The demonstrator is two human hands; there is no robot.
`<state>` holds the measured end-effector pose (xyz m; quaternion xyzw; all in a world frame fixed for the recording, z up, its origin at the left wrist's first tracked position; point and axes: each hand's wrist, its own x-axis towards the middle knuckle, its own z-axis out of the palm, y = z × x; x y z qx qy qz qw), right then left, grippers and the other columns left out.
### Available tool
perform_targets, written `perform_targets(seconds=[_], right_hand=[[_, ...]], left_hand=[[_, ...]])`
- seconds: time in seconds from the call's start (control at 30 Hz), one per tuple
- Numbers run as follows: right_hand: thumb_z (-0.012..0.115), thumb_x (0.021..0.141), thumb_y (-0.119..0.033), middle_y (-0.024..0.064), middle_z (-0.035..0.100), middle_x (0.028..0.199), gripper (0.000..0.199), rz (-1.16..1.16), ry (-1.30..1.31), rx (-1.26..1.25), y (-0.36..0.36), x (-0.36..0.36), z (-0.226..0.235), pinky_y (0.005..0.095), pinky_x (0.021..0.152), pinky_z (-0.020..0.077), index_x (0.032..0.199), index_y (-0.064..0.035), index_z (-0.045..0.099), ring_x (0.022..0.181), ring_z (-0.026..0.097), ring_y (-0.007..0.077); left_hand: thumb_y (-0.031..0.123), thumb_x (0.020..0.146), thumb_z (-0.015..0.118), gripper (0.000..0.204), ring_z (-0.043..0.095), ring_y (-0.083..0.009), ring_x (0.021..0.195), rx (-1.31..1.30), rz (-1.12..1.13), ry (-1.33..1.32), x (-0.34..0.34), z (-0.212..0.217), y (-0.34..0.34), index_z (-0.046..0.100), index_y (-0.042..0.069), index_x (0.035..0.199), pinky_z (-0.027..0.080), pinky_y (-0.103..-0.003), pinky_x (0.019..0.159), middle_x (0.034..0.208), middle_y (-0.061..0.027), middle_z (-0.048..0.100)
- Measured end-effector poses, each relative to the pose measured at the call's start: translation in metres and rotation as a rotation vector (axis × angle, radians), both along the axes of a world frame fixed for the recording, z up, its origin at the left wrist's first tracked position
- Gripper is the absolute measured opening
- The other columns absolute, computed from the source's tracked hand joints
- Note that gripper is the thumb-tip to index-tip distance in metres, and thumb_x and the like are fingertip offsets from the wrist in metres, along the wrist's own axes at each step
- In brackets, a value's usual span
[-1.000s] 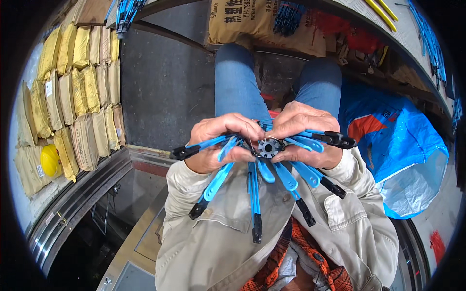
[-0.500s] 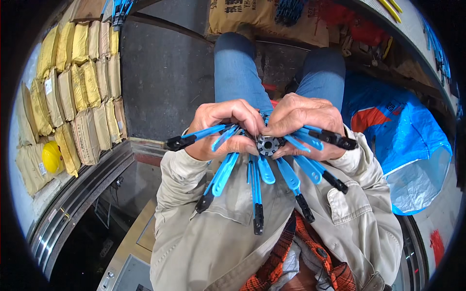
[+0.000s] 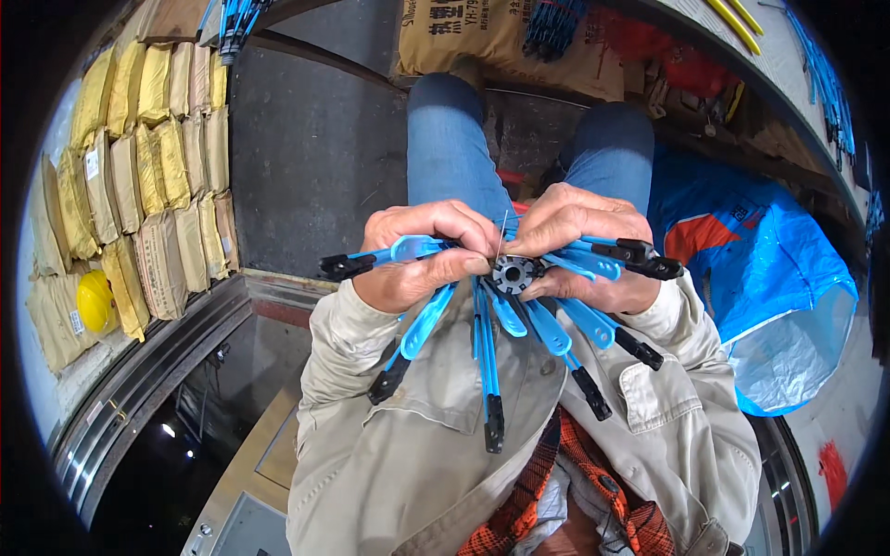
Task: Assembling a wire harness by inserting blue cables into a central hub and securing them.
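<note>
In front of my lap I hold a round black hub (image 3: 513,275) with a hole in its middle. Blue plastic arms (image 3: 551,331) fan out around it, several tipped with black end pieces. My left hand (image 3: 408,243) is closed at the hub's left side, thumb and forefinger pinching a thin metal wire (image 3: 503,232) that sticks up beside the hub. My right hand (image 3: 593,232) grips the hub from the right, thumb below it and fingers above, with blue arms passing under its palm. Where the wire's lower end goes is hidden by the fingers.
Stacked yellow and brown paper packages (image 3: 139,176) line the left, with a yellow hard hat (image 3: 95,301) on them. A blue plastic bag (image 3: 788,296) stands at my right. Bundled blue parts (image 3: 553,28) lie on a brown sack (image 3: 445,42) ahead; more hang at the right-hand table (image 3: 686,14).
The wire now stands upright and plainly visible above the hub. The left blue arms have shifted and turned their flat sides up. Both hands stay almost in place.
</note>
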<state>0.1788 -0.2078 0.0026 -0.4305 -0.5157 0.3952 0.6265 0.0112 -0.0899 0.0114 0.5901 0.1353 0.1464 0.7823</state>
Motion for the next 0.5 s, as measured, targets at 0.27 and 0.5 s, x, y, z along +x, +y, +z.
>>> perform_targets(seconds=[0.27, 0.5], right_hand=[[0.079, 0.059, -0.009, 0.0045, 0.060, 0.071, 0.032, 0.193, 0.035, -0.093, 0.021, 0.016, 0.016, 0.0227, 0.058, 0.0434, 0.085, -0.0015, 0.063, 0.058, 0.052, 0.0125], [0.074, 0.059, -0.003, 0.0019, 0.058, 0.069, 0.029, -0.054, -0.057, -0.213, 0.038, 0.013, 0.013, 0.0192, 0.053, 0.0406, 0.086, -0.0005, 0.061, 0.056, 0.050, 0.0095]], left_hand=[[-0.003, 0.072, 0.066, 0.011, 0.058, -0.0186, 0.077, 0.016, -0.166, -0.044, 0.005, -0.011, 0.029, 0.062, 0.000, 0.082, 0.046, -0.025, 0.071, 0.091, -0.0137, 0.063], [0.006, 0.080, 0.061, 0.034, 0.057, -0.0234, 0.093, 0.170, 0.851, -0.201, -0.020, 0.016, 0.050, 0.049, -0.002, 0.111, 0.045, -0.031, 0.086, 0.105, -0.0168, 0.058]])
